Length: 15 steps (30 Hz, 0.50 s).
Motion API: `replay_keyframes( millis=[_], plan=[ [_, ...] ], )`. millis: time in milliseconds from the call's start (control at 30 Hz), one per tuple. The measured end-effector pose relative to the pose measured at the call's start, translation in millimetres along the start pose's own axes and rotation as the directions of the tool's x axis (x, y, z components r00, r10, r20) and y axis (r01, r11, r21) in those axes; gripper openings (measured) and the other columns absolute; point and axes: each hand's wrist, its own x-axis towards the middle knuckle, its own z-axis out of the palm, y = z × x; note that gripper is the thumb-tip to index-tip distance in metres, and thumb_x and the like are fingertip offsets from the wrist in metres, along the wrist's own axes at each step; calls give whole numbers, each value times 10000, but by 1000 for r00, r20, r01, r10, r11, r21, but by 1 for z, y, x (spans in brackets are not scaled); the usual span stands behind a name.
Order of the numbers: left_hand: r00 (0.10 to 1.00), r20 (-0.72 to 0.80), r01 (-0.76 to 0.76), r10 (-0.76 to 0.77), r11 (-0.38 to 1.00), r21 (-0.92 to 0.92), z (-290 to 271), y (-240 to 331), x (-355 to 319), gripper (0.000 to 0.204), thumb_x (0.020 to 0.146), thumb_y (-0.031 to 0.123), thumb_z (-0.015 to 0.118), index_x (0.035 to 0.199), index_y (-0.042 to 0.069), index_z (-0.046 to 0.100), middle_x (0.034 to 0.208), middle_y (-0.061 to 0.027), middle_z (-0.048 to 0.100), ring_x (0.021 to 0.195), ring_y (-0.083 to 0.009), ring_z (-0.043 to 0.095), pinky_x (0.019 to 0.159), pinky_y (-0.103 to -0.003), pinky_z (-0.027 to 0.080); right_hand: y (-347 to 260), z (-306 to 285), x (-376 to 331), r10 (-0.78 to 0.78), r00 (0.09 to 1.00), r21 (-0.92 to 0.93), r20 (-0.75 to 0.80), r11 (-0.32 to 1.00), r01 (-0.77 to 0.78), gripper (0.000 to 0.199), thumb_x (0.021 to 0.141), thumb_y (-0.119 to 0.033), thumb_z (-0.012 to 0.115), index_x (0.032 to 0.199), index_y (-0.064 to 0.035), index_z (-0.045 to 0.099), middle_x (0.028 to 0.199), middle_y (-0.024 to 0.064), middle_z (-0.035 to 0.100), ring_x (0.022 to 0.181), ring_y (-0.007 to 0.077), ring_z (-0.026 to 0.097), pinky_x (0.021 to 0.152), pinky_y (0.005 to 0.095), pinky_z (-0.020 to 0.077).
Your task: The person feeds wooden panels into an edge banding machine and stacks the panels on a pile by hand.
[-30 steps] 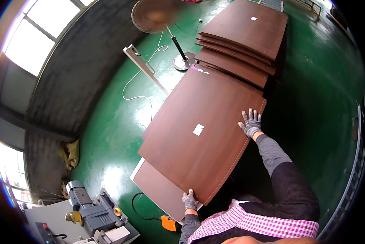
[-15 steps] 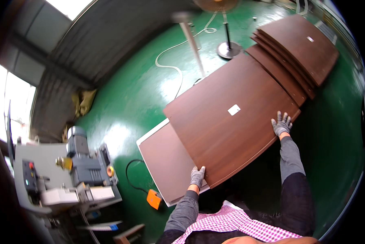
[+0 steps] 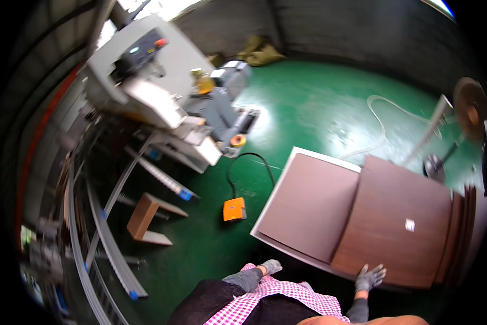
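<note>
A large dark brown board point(image 3: 400, 222) with a small white sticker lies on top of a lighter brown panel point(image 3: 308, 206) with a white edge, low over the green floor. My right hand point(image 3: 369, 277), in a grey glove, rests flat with fingers spread on the near edge of the dark board. My left hand point(image 3: 269, 266), also gloved, hangs just below the near edge of the lighter panel, apart from it. Its fingers look curled, but the glove is too small to tell its grip.
An orange foot pedal point(image 3: 234, 209) with a black cable lies left of the panels. A grey-white machine point(image 3: 146, 81) stands at the back left, with metal rails point(image 3: 108, 238) and a small wooden stand point(image 3: 146, 216) below it. More boards point(image 3: 468, 227) and a standing fan point(image 3: 468, 108) are at the right.
The view has swung left, bringing the machine and pedal into the middle. My left hand has come off the dark board's edge. My right hand stays on the board's near edge.
</note>
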Motion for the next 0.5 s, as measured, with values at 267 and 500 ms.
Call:
replay_keyframes(
  millis=[267, 500],
  plan=[
    [981, -28, 184, -194, 863, 471, -51, -221, -85, 335, 933, 360, 462, 971, 110, 682, 1033, -115, 679, 974, -247, 646, 826, -384, 495, -179, 14, -165, -757, 621, 366, 206, 647, 668, 638, 944, -445, 498, 1439, -62, 373, 1525, 225, 237, 1424, 367, 205, 1149, 457, 187],
    [986, -132, -108, 107, 994, -7, -23, -347, -114, 163, 941, 262, 470, 908, 168, 598, 791, -10, 586, 712, -193, 559, 631, -357, 428, -300, -4, -233, -879, 283, 455, 383, 446, 771, 480, 937, -408, 518, 1227, -35, 602, 1160, 223, 636, 1134, 372, 582, 990, 408, 438]
  ],
)
